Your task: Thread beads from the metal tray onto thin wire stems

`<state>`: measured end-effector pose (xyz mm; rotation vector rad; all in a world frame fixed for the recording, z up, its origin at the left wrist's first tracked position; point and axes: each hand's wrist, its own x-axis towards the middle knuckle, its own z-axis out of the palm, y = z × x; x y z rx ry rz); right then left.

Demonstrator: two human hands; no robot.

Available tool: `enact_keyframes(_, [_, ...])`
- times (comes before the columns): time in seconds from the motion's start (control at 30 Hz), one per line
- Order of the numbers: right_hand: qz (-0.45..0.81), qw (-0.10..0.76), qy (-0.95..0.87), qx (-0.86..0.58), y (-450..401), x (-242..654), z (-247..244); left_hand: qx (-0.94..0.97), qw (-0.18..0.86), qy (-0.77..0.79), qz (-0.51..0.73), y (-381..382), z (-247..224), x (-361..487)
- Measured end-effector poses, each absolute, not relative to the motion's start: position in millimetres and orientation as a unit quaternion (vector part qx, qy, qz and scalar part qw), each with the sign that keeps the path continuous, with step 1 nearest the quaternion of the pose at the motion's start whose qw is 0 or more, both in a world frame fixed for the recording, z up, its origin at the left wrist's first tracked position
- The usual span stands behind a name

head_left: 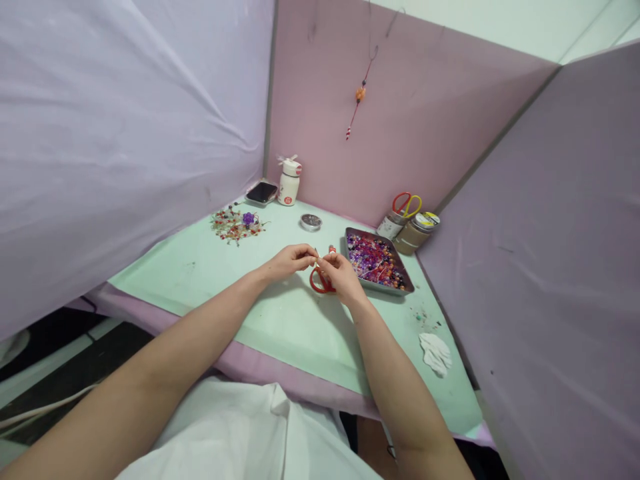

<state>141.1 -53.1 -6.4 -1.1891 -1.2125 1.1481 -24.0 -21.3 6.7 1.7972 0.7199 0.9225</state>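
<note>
My left hand (294,260) and my right hand (340,275) meet over the middle of the table, fingertips pinched close together. Something small and thin is between them, too fine to make out. Red-handled scissors (320,283) lie on the green tabletop just beneath my fingers, partly covered by my right hand. To the right of that hand stands a dark metal tray (385,288) full of purple, red and orange beads (373,257). A small round clear container (311,222) sits beyond my hands.
Strung beads (237,225) are heaped at the left. Behind them are a phone (262,193) and a white bottle (289,183). Jars (417,233), one holding scissors (407,204), stand back right. A crumpled white cloth (436,354) lies at right. A beaded string (360,95) hangs at the back.
</note>
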Motion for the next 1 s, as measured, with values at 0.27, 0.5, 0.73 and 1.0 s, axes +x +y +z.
enact_keyframes(0.27, [0.399, 0.543, -0.548, -0.496, -50.7, 141.9, -5.2, 0.731, 0.462, 0.312, 0.394, -18.0, 3.4, -25.2])
enact_keyframes(0.5, [0.342, 0.500, -0.630, -0.487, -53.0, 143.1, -4.7, 0.723, 0.471, 0.320, 0.392, -17.2, 3.9, -25.2])
enact_keyframes(0.73, [0.332, 0.522, -0.634, -0.465, -50.6, 145.0, -7.0, 0.680, 0.570, 0.271, 0.372, -17.2, 2.9, -26.2])
enact_keyframes(1.0, [0.315, 0.477, -0.649, -0.502, -46.0, 144.5, -14.0, 0.636, 0.617, 0.238, 0.398, -18.4, 3.6, -25.1])
